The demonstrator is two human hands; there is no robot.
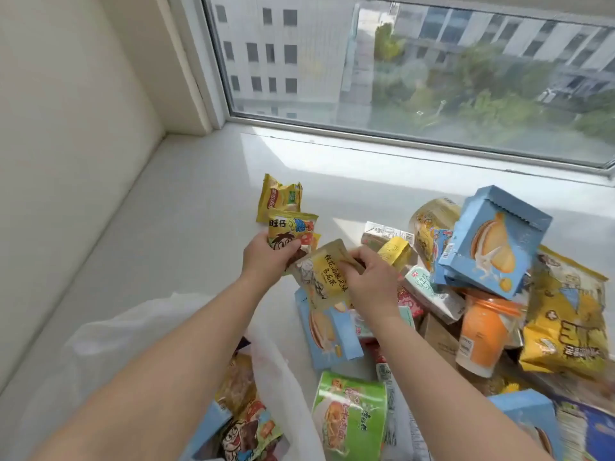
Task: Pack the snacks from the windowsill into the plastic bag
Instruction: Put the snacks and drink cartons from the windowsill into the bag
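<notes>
Mid-gather here: left hand (266, 261) gripping yellow packets (289, 227), right hand (366, 281) pinching a tea pouch (324, 272) beside it, and next they probably drop into the bag (276, 371) below both wrists.

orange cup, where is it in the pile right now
In the head view the orange cup lies tilted on the right of the windowsill, just below the big blue box and left of the yellow bag.
</notes>
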